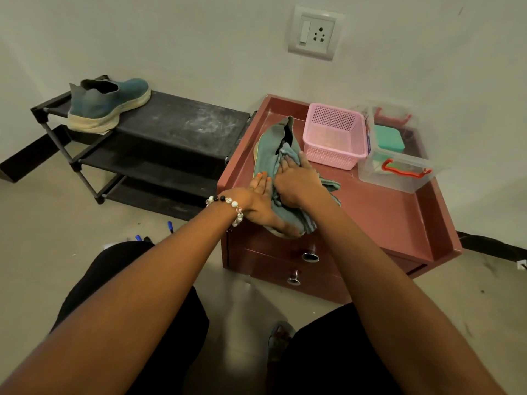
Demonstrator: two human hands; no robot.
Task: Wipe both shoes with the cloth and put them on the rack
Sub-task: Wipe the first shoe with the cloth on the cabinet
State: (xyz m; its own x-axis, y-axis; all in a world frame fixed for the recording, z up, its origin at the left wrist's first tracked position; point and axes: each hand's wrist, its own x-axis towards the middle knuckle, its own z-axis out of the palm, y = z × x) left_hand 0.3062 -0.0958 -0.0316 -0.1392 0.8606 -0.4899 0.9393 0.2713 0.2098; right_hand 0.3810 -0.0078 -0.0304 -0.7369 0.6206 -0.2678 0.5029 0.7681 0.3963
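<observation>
One shoe [109,102] sits on top shelf of black rack [176,121], left end, toe pointing right, sole partly over front edge; blue-green upper, cream sole. Second shoe [271,143] lies on the maroon desk [385,212], near its left edge, heel toward wall, toe toward the person. Left hand [258,206] holds the toe end from the left side, fingers straight along the upper, palm against it; bead bracelet [228,205] on that wrist. Right hand [296,183] presses a grey-green cloth [288,158] onto the shoe, fingers curled over the cloth; loose end of cloth trails off to the right onto desk top and down past the toe. Pink basket [335,138] just right of shoe, w/ clear box [396,155] (orange handles) beyond it, both at back of desk near wall. Two drawer knobs [310,256] on desk front. Wall socket [315,32] above.
</observation>
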